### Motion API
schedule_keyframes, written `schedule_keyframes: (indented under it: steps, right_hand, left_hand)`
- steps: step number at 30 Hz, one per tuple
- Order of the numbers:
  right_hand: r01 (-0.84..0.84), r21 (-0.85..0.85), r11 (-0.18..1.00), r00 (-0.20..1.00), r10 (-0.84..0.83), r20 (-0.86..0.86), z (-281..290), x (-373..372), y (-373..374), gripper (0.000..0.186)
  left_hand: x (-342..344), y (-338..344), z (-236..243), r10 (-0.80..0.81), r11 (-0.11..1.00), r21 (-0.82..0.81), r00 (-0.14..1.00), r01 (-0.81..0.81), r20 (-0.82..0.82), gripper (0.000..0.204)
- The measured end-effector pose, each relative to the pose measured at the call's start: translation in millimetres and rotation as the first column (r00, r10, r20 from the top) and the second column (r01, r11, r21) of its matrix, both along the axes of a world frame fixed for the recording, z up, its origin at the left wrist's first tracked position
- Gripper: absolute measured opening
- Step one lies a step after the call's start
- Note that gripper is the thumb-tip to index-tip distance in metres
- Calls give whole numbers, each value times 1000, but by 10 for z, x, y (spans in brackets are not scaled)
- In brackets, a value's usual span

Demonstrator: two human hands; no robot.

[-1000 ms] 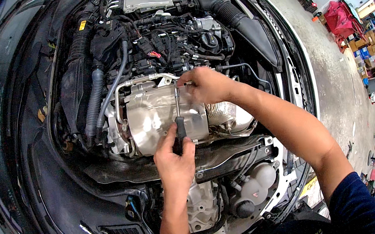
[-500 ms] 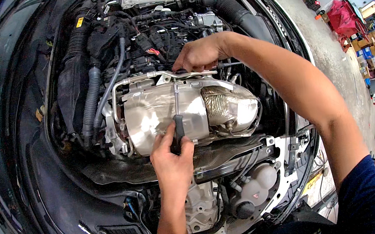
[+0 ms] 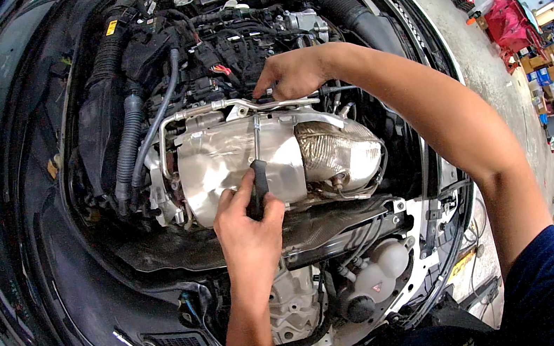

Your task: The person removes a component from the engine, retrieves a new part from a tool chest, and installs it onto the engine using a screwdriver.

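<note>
My left hand [image 3: 247,223] is wrapped round the dark handle of a screwdriver-style socket driver [image 3: 260,175]. Its metal shaft points away from me over a shiny silver heat shield [image 3: 219,167], with the tip close to the bracket on a thin metal pipe [image 3: 177,118]. From the right, my right hand [image 3: 295,75] reaches across to the far side of that pipe. Its index finger points down beside the pipe while the other fingers curl in. Whatever those fingers may hold is hidden. Right of the shield sits a textured metal housing [image 3: 338,154].
Black wiring with a red connector [image 3: 221,69] lies beyond the pipe. Ribbed hoses [image 3: 133,133] run along the left. A white plastic reservoir [image 3: 379,272] is at the near right. Boxes [image 3: 543,75] and a red bag [image 3: 512,30] stand off to the right.
The whole view has shifted slightly, moving the engine a little up and left. My left hand keeps its grip on the driver. My right index finger looks straighter.
</note>
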State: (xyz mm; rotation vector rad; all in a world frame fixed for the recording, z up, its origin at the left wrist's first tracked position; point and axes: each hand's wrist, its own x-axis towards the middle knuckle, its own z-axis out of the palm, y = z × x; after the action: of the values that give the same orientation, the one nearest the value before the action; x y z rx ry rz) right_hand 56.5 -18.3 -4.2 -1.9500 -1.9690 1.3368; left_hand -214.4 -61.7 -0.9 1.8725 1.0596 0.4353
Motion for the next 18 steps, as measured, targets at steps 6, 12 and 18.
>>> schedule_keyframes:
  steps: [6,12,18]
  right_hand:
    - [108,-75,991,991,-114,-76,-12,19,-63,55]
    - [118,-264,957,983,-150,-106,-36,37,15,63]
    - [122,-385,915,983,-164,-80,87,24,53,76]
  left_hand:
    - [28,-22,16,14,1000,16,1000,-14,-18,42]
    - [35,-22,3,1,998,56,1000,-1,3,42]
    - [55,-18,30,6,999,50,1000,-6,7,43]
